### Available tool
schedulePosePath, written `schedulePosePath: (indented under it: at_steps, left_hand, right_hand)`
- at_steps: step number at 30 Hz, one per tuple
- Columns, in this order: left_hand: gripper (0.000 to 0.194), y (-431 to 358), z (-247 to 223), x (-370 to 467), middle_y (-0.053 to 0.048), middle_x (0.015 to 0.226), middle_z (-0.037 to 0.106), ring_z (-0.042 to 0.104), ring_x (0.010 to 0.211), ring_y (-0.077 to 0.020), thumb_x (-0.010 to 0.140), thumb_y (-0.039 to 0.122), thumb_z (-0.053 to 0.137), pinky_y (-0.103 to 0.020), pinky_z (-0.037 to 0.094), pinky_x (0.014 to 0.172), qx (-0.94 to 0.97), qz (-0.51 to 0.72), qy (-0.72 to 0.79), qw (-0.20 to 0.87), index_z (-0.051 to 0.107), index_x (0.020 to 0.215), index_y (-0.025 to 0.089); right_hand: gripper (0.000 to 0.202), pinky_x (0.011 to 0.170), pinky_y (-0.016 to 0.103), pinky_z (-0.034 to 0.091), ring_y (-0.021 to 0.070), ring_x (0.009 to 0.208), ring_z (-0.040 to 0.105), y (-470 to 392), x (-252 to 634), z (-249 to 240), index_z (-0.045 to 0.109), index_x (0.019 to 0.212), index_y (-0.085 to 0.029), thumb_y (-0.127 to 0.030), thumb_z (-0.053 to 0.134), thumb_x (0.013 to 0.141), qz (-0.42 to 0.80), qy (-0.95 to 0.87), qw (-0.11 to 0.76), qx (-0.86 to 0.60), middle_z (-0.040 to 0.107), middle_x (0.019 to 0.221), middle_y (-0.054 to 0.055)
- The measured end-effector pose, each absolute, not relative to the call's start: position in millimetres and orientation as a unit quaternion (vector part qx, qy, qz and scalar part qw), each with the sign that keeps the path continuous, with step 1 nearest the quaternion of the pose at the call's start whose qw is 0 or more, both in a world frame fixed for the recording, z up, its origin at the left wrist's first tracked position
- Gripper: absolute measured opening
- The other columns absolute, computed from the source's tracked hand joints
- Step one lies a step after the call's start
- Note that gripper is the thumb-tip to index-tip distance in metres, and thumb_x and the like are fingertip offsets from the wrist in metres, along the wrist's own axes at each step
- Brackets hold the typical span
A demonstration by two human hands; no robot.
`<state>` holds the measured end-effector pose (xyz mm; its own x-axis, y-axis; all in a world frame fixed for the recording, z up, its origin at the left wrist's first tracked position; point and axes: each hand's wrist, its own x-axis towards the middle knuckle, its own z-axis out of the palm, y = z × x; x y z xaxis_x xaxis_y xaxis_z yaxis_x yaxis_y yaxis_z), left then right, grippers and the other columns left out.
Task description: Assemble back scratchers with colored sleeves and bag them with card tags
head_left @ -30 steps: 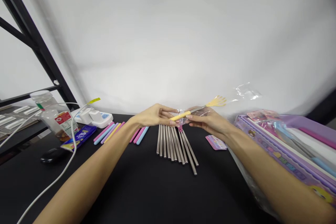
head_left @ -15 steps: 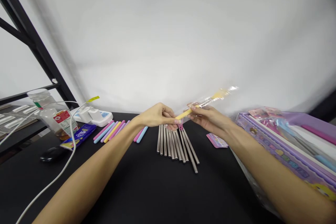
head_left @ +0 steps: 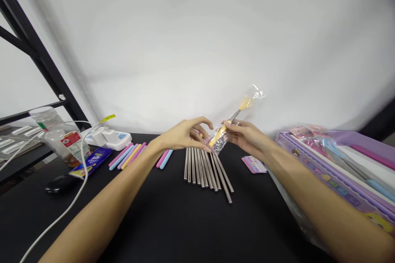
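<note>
My right hand (head_left: 243,134) is closed on a yellow-handled tool (head_left: 220,132) in a clear plastic sleeve. A thin metal shaft runs up from the handle to a yellow fan-shaped head (head_left: 246,103); its exact kind I cannot tell. My left hand (head_left: 193,134) is beside the handle's lower end, thumb and fingers apart, with part of the crinkled sleeve close to its fingertips. Below both hands, several metal rods (head_left: 207,172) lie fanned out on the black table (head_left: 173,222). Partly behind my left forearm are several pink, blue, purple and yellow tubes (head_left: 125,157).
A purple box (head_left: 321,185) with wrapped items stands on the right, near a small pink-purple card (head_left: 254,164). On the left are a plastic jar (head_left: 66,139), a blue packet (head_left: 95,160), a black mouse (head_left: 61,183), a power strip (head_left: 119,141) and a white cable (head_left: 75,201).
My left fingers have opened from the handle's lower end. The wrapped tool has tilted more upright in my right hand, its head moving left and up.
</note>
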<state>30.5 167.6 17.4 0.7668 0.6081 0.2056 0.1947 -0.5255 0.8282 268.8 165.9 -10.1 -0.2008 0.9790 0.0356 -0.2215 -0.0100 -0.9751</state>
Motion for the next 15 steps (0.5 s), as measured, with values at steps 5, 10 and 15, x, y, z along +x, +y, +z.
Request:
schedulePosePath:
  at_steps: [5, 10, 15]
  left_hand:
    - [0.030, 172, 15, 34, -0.003, 0.091, 0.064, 0.067, 0.075, -0.0138, 0.074, 0.033, 0.078, -0.029, 0.051, 0.072, 0.835, 0.252, 0.268, 0.410, 0.058, 0.090, 0.016]
    - [0.026, 174, 13, 29, -0.001, 0.079, 0.066, 0.069, 0.070, -0.0154, 0.078, 0.030, 0.074, -0.030, 0.054, 0.068, 0.810, 0.237, 0.286, 0.454, 0.057, 0.089, 0.016]
    - [0.029, 173, 7, 33, 0.002, 0.067, 0.061, 0.065, 0.062, -0.0132, 0.077, 0.033, 0.075, -0.024, 0.050, 0.058, 0.819, 0.247, 0.289, 0.430, 0.050, 0.079, 0.017]
  right_hand:
    - [0.024, 0.082, 0.030, 0.053, 0.0149, 0.081, 0.065, 159, 261, -7, 0.068, 0.093, -0.018, -0.032, 0.078, 0.077, 0.591, -0.535, 0.473, -0.374, 0.071, 0.087, 0.004]
    - [0.028, 0.083, 0.036, 0.054, 0.0196, 0.090, 0.067, 155, 261, -5, 0.065, 0.100, -0.019, -0.037, 0.074, 0.081, 0.579, -0.607, 0.429, -0.335, 0.071, 0.094, 0.005]
    - [0.041, 0.084, 0.044, 0.058, 0.0230, 0.090, 0.069, 150, 256, -3, 0.055, 0.110, -0.021, -0.037, 0.076, 0.078, 0.550, -0.644, 0.397, -0.354, 0.072, 0.095, 0.006]
